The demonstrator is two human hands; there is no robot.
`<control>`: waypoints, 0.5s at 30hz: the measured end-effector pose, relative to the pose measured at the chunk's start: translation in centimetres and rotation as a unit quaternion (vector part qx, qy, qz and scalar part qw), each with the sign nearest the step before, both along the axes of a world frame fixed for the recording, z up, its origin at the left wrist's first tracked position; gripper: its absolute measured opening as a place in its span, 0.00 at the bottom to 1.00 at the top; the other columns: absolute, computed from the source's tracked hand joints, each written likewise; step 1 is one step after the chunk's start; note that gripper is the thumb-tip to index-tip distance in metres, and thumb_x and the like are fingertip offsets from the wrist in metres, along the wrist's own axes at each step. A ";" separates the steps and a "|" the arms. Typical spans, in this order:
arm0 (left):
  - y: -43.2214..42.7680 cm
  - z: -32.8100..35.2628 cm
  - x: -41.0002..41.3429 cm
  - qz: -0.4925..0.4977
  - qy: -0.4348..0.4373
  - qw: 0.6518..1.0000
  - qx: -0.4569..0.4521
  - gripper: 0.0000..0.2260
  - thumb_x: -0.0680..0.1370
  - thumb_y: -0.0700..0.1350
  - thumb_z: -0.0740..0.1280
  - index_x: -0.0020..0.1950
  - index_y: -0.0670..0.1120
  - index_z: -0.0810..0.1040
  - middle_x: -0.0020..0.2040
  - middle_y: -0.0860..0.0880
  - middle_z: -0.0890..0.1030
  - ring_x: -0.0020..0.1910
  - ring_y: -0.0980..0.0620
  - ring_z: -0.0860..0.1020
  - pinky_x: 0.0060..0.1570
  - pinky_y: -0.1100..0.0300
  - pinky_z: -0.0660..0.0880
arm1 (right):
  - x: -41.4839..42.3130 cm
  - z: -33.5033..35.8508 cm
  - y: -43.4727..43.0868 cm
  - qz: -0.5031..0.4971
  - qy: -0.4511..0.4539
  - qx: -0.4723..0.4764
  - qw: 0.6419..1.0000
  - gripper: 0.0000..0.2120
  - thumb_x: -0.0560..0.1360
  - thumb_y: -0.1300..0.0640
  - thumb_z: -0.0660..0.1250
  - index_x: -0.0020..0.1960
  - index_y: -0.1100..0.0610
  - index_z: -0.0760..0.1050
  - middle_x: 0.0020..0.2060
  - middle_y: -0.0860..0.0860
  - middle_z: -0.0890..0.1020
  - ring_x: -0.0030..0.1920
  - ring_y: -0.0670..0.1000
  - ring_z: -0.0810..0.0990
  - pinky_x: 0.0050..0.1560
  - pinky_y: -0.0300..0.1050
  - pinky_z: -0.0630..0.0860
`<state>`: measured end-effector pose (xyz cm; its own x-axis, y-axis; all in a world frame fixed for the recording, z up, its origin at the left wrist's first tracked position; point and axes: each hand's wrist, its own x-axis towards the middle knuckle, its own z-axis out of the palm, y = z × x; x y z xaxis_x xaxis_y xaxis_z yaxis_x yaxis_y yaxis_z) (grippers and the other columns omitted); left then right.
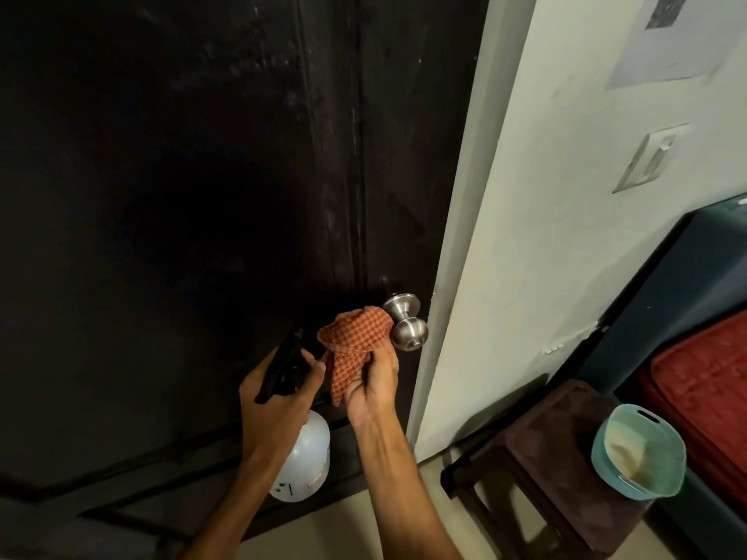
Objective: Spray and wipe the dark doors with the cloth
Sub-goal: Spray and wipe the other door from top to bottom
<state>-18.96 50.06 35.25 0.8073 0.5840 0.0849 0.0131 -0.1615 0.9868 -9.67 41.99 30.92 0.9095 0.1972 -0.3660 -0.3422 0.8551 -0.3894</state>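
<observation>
Both forearms reach up and forward from the bottom edge toward the dark door, bare to the elbow. The left hand has its fingers curled round the black trigger head of the spray bottle, the nozzle pointing up at the door and the bottle's rounded, translucent white body hanging below the wrist. The right hand is turned palm toward the camera and grips the cloth, fingers closed on its lower folds; the bunched top of the cloth lies against the left side of the door knob.

The cloth is a rust-orange weave with a small waffle check, crumpled into soft peaks. The knob is brushed steel, a round ball on a flared collar. The door is matte, nearly black, with vertical grooves and pale smears in its upper part.

To the right stands a cream wall bearing a pale switch plate. Lower right, a dark brown stool stands on the floor beside a teal plastic basket and a red quilted cushion.
</observation>
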 end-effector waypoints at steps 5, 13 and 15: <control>-1.0 0.0 -0.4 -0.008 0.004 1.000 -0.008 0.07 0.75 0.37 0.76 0.42 0.47 0.81 0.27 0.56 0.77 0.28 0.59 0.76 0.38 0.63 0.75 | -0.7 -1.4 -3.1 -0.067 0.115 -0.022 0.991 0.15 0.72 0.66 0.70 0.58 0.62 0.82 0.55 0.62 0.84 0.49 0.58 0.85 0.54 0.57 0.80; -0.5 -0.8 0.5 -0.006 0.003 1.000 -0.009 0.04 0.76 0.38 0.75 0.47 0.46 0.84 0.31 0.56 0.78 0.27 0.59 0.75 0.35 0.64 0.71 | 3.4 1.7 -7.0 -0.178 -0.093 -0.250 0.947 0.11 0.79 0.65 0.65 0.56 0.57 0.84 0.55 0.55 0.84 0.56 0.50 0.82 0.57 0.49 0.78; -0.6 -1.2 0.4 -0.008 0.003 1.000 -0.022 0.04 0.76 0.38 0.75 0.47 0.46 0.84 0.32 0.55 0.78 0.28 0.57 0.74 0.36 0.62 0.71 | 3.4 1.9 -7.2 -0.168 -0.263 -0.551 0.774 0.12 0.78 0.66 0.64 0.50 0.54 0.84 0.57 0.50 0.82 0.58 0.46 0.78 0.63 0.41 0.69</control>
<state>-18.61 49.48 34.05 0.8170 0.5741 0.0541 0.0172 -0.1181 0.9929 -6.28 34.79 32.84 0.9216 -0.2511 0.2959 0.2822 -0.0898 -0.9551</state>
